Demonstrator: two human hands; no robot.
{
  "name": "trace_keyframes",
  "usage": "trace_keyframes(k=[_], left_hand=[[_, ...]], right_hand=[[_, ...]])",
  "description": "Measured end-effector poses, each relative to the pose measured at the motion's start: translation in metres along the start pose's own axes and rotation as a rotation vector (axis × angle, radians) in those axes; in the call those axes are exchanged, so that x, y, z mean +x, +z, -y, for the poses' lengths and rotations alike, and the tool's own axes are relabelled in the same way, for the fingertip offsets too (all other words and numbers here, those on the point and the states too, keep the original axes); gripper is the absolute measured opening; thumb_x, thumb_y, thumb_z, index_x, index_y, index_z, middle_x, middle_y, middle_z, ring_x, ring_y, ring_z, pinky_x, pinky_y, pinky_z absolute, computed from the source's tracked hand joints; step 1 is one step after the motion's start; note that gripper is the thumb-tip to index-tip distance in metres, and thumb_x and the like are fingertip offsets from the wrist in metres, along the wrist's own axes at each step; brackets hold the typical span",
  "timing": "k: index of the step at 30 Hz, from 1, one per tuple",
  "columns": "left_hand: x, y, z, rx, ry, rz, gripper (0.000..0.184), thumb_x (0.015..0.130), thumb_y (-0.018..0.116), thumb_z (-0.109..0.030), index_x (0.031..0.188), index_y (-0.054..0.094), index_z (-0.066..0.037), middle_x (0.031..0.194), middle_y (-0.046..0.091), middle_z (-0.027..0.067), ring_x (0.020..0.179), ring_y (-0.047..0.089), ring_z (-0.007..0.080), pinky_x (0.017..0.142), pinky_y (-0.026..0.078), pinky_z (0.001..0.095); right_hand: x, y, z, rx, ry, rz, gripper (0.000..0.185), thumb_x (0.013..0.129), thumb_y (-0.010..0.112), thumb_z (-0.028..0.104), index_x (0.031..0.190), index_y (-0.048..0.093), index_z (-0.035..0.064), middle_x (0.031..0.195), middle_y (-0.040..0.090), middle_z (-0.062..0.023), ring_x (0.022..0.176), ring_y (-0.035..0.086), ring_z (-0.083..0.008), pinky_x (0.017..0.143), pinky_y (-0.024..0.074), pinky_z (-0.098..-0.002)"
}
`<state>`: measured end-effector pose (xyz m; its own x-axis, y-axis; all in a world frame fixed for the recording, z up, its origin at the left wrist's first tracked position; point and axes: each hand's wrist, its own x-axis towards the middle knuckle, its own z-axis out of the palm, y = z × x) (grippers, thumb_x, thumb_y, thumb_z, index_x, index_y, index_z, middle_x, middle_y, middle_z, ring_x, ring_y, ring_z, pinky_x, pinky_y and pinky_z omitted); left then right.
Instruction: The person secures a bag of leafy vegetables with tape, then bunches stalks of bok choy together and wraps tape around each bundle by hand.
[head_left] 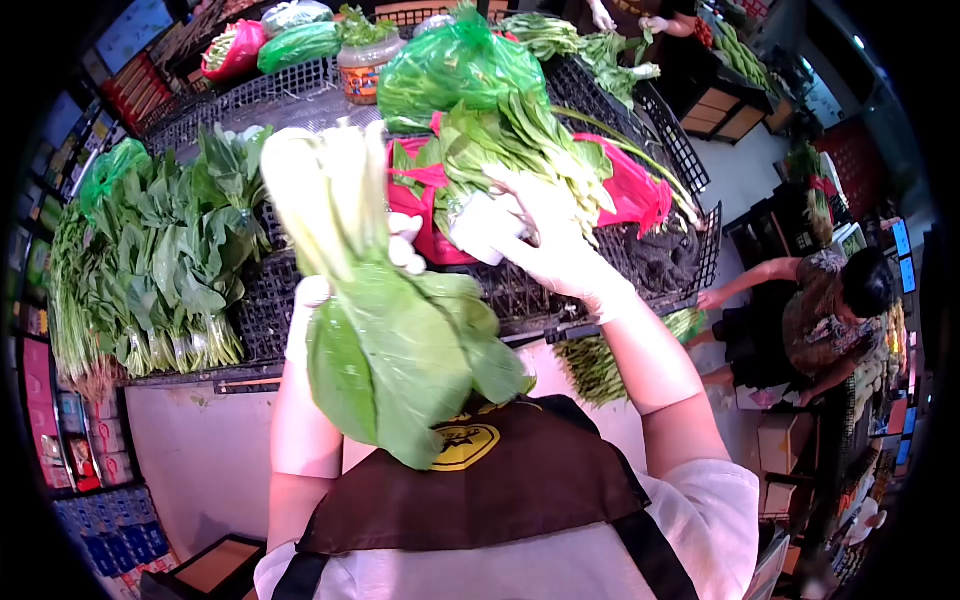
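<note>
My left hand [403, 245] is closed round a bunch of leafy greens [400, 340] with pale stems pointing up and broad leaves hanging over my apron. Part of that hand is hidden behind the bunch. Bright light washes out my right hand [555, 245], whose fingers curl round a small white object [488, 228]; its kind I cannot make out. Just beyond it, loose leafy greens [520, 140] lie on a pink plastic bag [640, 190].
Tied bunches of greens [180, 250] stand at the left of the black crate display [270, 310]. Behind are a green bag of vegetables [460, 70] and a jar [365, 70]. One person [830, 310] is at the right; another person's hand [652, 25] shows at the top.
</note>
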<state>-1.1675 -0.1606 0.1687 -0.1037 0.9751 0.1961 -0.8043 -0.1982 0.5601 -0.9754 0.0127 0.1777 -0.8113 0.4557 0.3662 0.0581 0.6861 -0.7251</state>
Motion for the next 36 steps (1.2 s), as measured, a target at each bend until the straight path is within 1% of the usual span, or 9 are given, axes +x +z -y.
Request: trace_keyframes(k=[5, 9, 14, 21, 27, 31, 32, 35, 36], left_hand=[[0.016, 0.012, -0.008, -0.040, -0.220, 0.007, 0.090, 0.061, 0.077, -0.029, 0.136, 0.036, 0.000, 0.119, 0.054, 0.0147, 0.109, 0.056, 0.0273, 0.100, 0.045, 0.0389], [0.014, -0.007, 0.003, -0.187, -0.159, 0.012, 0.084, 0.063, 0.076, -0.027, 0.134, 0.039, 0.000, 0.118, 0.057, 0.0159, 0.106, 0.059, 0.0280, 0.095, 0.049, 0.0416], [0.015, 0.006, 0.003, -0.129, -0.117, 0.090, 0.083, 0.065, 0.076, -0.027, 0.133, 0.041, 0.001, 0.115, 0.059, 0.0163, 0.103, 0.061, 0.0287, 0.092, 0.051, 0.0413], [0.023, 0.028, -0.024, 0.436, -0.016, -0.178, 0.066, 0.073, 0.072, -0.020, 0.130, 0.045, 0.001, 0.115, 0.059, 0.0112, 0.102, 0.061, 0.0215, 0.092, 0.049, 0.0349], [0.021, 0.024, -0.018, 0.543, 0.025, -0.176, 0.066, 0.073, 0.077, -0.023, 0.128, 0.049, -0.001, 0.116, 0.059, 0.0062, 0.106, 0.056, 0.0143, 0.094, 0.044, 0.0292], [0.013, 0.019, -0.022, 0.502, 0.020, -0.215, 0.065, 0.075, 0.076, -0.024, 0.129, 0.049, -0.001, 0.118, 0.058, 0.0073, 0.107, 0.056, 0.0153, 0.094, 0.044, 0.0294], [0.012, 0.018, -0.022, 0.476, 0.011, -0.244, 0.065, 0.075, 0.075, -0.025, 0.130, 0.048, -0.001, 0.118, 0.058, 0.0074, 0.107, 0.056, 0.0154, 0.094, 0.044, 0.0295], [0.010, 0.018, -0.030, 0.472, 0.007, -0.273, 0.063, 0.076, 0.074, -0.024, 0.129, 0.048, -0.002, 0.117, 0.058, 0.0070, 0.104, 0.057, 0.0153, 0.091, 0.046, 0.0297], [0.011, 0.009, -0.032, 0.547, -0.002, -0.279, 0.063, 0.076, 0.073, -0.023, 0.130, 0.047, -0.002, 0.117, 0.058, 0.0074, 0.103, 0.058, 0.0163, 0.089, 0.048, 0.0304]], right_hand=[[0.033, -0.014, 0.048, -0.268, -0.327, 0.183, 0.064, 0.083, 0.065, 0.023, 0.138, 0.038, 0.0069, 0.112, 0.053, -0.0147, 0.109, 0.051, -0.0303, 0.113, 0.0199, -0.0475], [0.049, -0.029, 0.037, -0.553, -0.355, 0.246, 0.073, 0.079, 0.070, 0.036, 0.139, 0.038, 0.0095, 0.100, 0.057, -0.0144, 0.103, 0.054, -0.0301, 0.111, 0.0235, -0.0479], [0.057, -0.042, 0.037, -0.372, -0.111, 0.340, 0.018, 0.073, 0.072, 0.035, 0.076, 0.073, 0.0171, 0.076, 0.058, -0.0038, 0.090, 0.056, -0.0189, 0.112, 0.0224, -0.0430], [0.062, -0.049, 0.114, -0.332, -0.513, 0.140, 0.014, 0.069, 0.078, 0.028, 0.075, 0.072, 0.0169, 0.067, 0.056, 0.0033, 0.085, 0.054, -0.0156, 0.110, 0.0220, -0.0490], [0.062, 0.002, 0.098, -0.588, -0.421, -0.038, 0.014, 0.074, 0.070, 0.033, 0.072, 0.069, 0.0192, 0.064, 0.056, 0.0015, 0.082, 0.053, -0.0181, 0.108, 0.0237, -0.0505], [0.054, 0.007, 0.109, -0.742, -0.467, -0.024, 0.011, 0.076, 0.066, 0.029, 0.074, 0.067, 0.0175, 0.066, 0.057, 0.0009, 0.086, 0.054, -0.0195, 0.110, 0.0190, -0.0559], [0.052, 0.001, 0.113, -0.748, -0.353, 0.158, 0.035, 0.073, 0.073, 0.020, 0.107, 0.065, 0.0166, 0.095, 0.063, -0.0024, 0.106, 0.054, -0.0215, 0.111, 0.0174, -0.0558], [0.057, -0.015, 0.098, -0.502, -0.400, 0.375, 0.074, 0.071, 0.075, 0.016, 0.138, 0.044, 0.0173, 0.116, 0.058, -0.0074, 0.121, 0.048, -0.0256, 0.111, 0.0150, -0.0585], [0.059, -0.014, 0.092, -0.610, -0.441, 0.407, 0.100, 0.069, 0.078, 0.016, 0.150, 0.019, 0.0176, 0.127, 0.052, -0.0104, 0.126, 0.046, -0.0277, 0.112, 0.0128, -0.0579]])
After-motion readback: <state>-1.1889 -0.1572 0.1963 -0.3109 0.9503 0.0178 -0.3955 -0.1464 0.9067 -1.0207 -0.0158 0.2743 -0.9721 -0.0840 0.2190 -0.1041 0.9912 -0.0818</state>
